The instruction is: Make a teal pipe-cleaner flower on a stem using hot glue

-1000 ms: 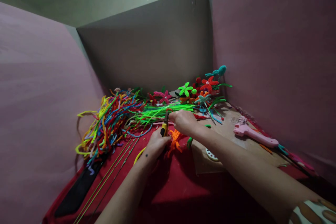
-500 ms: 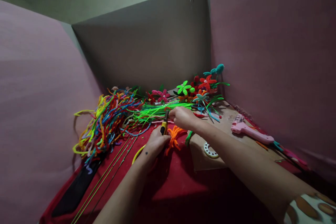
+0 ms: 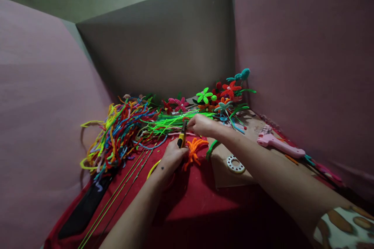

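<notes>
My left hand (image 3: 173, 155) is wrapped around the yellow-and-black handles of pliers (image 3: 181, 139), whose jaws point up and away from me. Close beside the jaws, my right hand (image 3: 201, 125) is closed in a pinch. A short curl of red pipe cleaner (image 3: 186, 118) shows at its fingertips and the jaw tips; the exact grip is partly hidden. Orange pipe cleaner pieces (image 3: 194, 151) lie bunched on the red cloth (image 3: 201, 198) just right of my left hand. Behind both hands lies a bundle of bright green pipe cleaners (image 3: 166, 123).
A heap of multicoloured pipe cleaners (image 3: 117, 134) is at left, above a black strip (image 3: 84, 212) and thin green stems (image 3: 117, 192). Pipe-cleaner flowers (image 3: 204, 95) stand at the back. On cardboard (image 3: 224, 181) at right are a white ring with holes (image 3: 235, 164) and a pink glue gun (image 3: 280, 146).
Both hands and the pliers stay together in nearly the same place, shifted very slightly. The view has tilted a little, and more of the white ring shows beside my right forearm.
</notes>
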Available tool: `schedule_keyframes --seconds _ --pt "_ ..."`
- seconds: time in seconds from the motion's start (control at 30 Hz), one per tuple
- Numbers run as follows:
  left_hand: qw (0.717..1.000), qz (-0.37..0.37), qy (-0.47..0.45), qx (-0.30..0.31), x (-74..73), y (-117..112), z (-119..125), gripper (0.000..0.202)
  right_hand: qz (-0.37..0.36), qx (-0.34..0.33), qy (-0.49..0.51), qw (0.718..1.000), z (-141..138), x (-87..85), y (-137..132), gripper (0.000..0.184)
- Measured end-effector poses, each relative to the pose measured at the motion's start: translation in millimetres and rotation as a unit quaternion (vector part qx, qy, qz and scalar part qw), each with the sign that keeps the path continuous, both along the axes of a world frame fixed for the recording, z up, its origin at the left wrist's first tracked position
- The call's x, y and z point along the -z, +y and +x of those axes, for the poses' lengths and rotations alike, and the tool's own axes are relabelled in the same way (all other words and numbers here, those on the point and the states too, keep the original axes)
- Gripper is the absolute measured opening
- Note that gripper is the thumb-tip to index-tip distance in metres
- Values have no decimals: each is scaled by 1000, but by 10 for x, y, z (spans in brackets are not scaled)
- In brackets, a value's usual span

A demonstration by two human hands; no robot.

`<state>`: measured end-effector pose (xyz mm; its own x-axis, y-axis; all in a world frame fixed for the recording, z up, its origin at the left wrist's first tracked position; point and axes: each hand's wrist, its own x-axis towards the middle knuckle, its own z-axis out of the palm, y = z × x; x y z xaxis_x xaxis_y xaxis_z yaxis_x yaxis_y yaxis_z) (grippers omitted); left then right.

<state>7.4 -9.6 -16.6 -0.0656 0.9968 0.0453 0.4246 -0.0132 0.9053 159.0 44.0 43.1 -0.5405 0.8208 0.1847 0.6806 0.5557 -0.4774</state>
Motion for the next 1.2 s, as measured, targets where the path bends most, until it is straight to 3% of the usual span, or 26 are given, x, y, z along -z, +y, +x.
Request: schedule_keyframes --seconds 0.27,0.7,0.97,1.2 --pt "997 -20 -61 -46 75 89 1 17 51 48 -65 995 -200 -151 -20 27" --pt "995 -18 -54 -80 89 169 -14 15 74 35 -110 991 -303 -147 143 33" --pt "997 -43 -38 -45 53 183 22 16 71 39 -111 991 -271 -79 221 33" --pt "994 -54 -59 -70 29 158 58 18 61 34 -129 989 -343 -154 250 33"
